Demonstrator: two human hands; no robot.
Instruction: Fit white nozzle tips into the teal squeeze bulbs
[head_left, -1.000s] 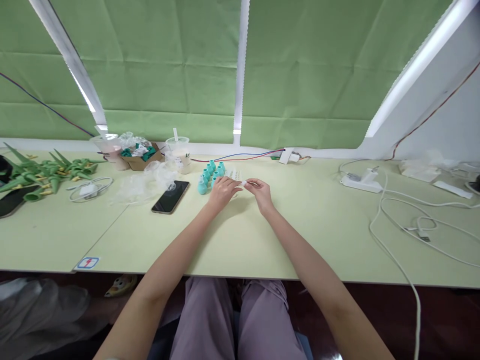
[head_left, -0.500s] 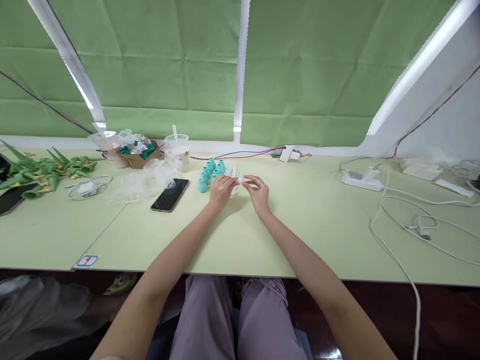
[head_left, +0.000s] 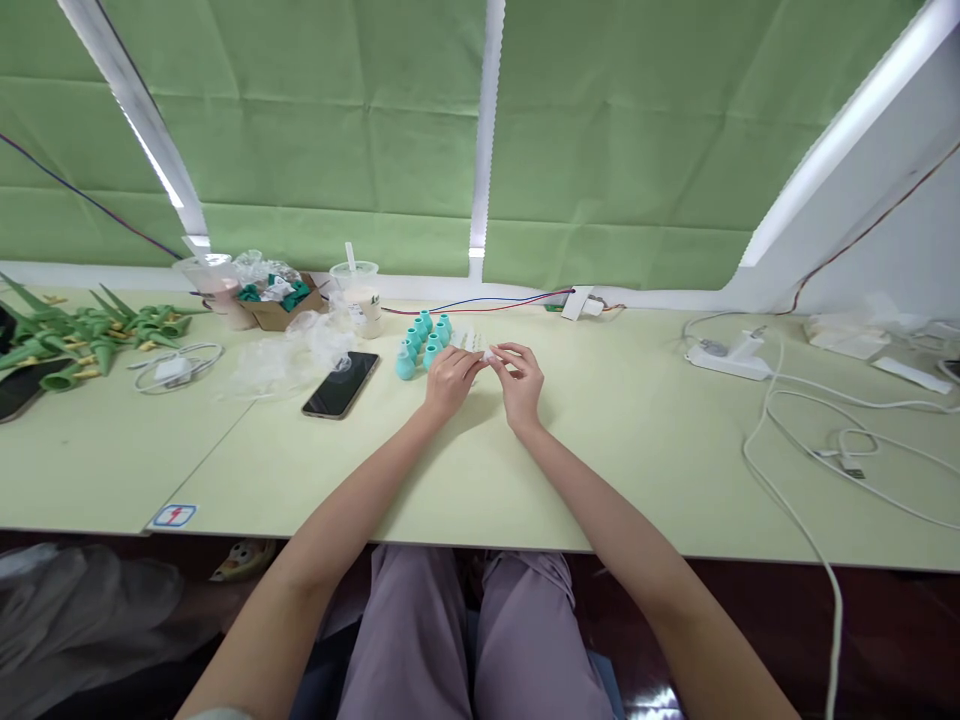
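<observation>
My left hand (head_left: 448, 382) and my right hand (head_left: 520, 384) meet over the table, fingertips pinched around one small white piece (head_left: 488, 355). Fingers cover most of that piece, so its kind does not show. Just left of my left hand stand several turquoise bottle-shaped pieces (head_left: 406, 362) with open necks, grouped in rows. Behind my fingers lie several small white parts (head_left: 471, 338), partly hidden by the left hand.
A black phone (head_left: 341, 386) lies left of the hands, beside crumpled clear plastic (head_left: 274, 362). Behind are a drink cup (head_left: 364, 300) and a cardboard box (head_left: 276, 316). Green spiky pieces (head_left: 90, 335) lie far left. A power strip (head_left: 727, 360) and white cables (head_left: 795, 400) spread at right.
Both hands have shifted slightly right, and the fingers have closed further over the small white piece, which shows less now. The things on the table stay where they were.
</observation>
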